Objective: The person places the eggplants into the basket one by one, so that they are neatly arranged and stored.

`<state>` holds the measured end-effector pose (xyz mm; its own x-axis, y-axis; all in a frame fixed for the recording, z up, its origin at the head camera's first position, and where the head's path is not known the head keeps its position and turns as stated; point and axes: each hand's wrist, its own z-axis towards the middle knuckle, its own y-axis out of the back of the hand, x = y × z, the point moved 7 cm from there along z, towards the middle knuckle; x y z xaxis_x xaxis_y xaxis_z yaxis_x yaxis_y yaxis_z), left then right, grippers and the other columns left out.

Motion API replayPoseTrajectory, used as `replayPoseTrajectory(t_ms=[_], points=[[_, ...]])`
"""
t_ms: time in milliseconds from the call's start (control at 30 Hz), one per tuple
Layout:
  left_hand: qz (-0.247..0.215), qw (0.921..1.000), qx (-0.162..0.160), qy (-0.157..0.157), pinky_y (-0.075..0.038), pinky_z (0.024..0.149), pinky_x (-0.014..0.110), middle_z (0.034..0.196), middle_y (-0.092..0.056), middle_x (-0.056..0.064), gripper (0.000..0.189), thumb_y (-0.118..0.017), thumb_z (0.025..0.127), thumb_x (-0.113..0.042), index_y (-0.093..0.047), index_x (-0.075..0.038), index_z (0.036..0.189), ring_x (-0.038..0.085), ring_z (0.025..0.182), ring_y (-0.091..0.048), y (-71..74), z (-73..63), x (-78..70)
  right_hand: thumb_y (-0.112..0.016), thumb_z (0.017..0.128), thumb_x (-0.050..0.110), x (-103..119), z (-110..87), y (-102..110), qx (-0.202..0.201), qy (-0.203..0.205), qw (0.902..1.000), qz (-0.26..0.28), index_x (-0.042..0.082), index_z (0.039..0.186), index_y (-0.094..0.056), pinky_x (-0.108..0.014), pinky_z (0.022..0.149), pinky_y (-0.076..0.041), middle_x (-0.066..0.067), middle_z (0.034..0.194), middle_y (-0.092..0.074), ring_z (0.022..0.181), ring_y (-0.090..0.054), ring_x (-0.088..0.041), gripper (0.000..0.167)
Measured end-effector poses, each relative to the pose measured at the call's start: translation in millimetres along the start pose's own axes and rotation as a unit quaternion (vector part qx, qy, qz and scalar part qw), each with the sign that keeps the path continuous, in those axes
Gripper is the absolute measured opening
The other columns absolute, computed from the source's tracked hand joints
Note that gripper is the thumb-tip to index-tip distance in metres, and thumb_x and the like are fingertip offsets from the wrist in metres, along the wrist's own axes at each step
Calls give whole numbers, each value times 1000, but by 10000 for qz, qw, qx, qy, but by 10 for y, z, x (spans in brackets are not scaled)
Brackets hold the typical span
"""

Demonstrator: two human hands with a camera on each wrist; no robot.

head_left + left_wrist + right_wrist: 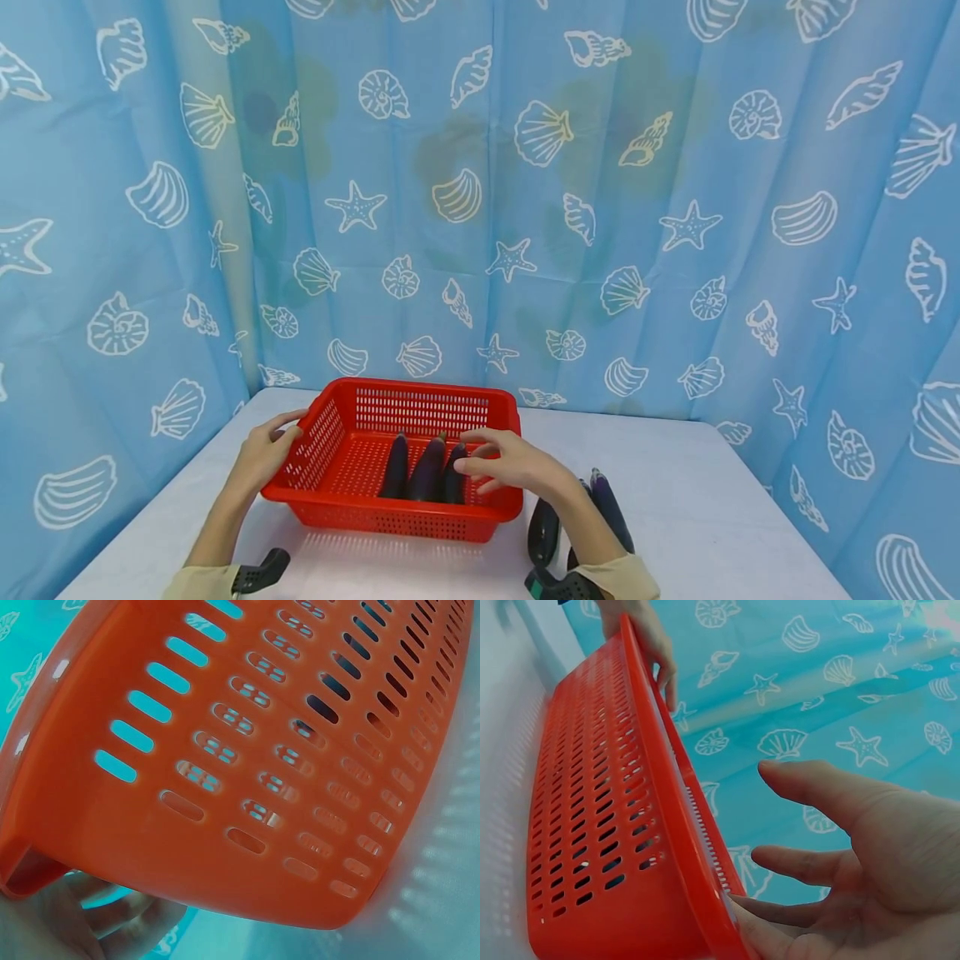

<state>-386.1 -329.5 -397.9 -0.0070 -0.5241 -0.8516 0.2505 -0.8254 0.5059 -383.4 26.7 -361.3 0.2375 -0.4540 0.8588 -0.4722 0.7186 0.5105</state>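
Observation:
My left hand (264, 448) is at the left end of a red slotted plastic basket (390, 518); its bent fingers and thumb hold the rim. In the left wrist view, that hand (112, 922) shows partly behind the basket's wall (187, 847). Three dark purple eggplants (426, 475) lie side by side inside the basket. My right hand (513, 462) hovers over the basket's right side, beside the rightmost eggplant (453, 479). Its fingers are spread and loosely bent, with nothing between them, as the right wrist view of the hand (870, 862) also shows.
More eggplants lie on the white table (697, 500) to the right of the basket, one dark eggplant (543, 532) near its corner and another (611, 510) beyond my forearm, which partly hides them. A blue shell-patterned curtain (480, 208) hangs behind and along both sides.

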Motion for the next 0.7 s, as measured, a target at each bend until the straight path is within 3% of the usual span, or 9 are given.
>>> replayPoseTrajectory(t_ms=[267, 700], points=[[30, 10000, -42, -20, -62, 76, 43, 137, -51, 34, 51, -44, 102, -26, -40, -6, 148, 41, 104, -67, 1, 0, 1, -74, 85, 36, 3, -58, 54, -20, 53, 10000, 43, 13, 141, -50, -39, 79, -62, -15, 132, -58, 104, -68, -30, 65], [-10, 10000, -15, -24, -62, 76, 42, 137, -51, 33, 51, -44, 102, -27, -40, -6, 148, 39, 104, -67, 3, 3, 6, -71, 87, 37, -28, -170, 185, -20, 154, 9998, 80, 9, 144, -45, -41, 83, -61, -17, 137, -55, 106, -65, -25, 69]])
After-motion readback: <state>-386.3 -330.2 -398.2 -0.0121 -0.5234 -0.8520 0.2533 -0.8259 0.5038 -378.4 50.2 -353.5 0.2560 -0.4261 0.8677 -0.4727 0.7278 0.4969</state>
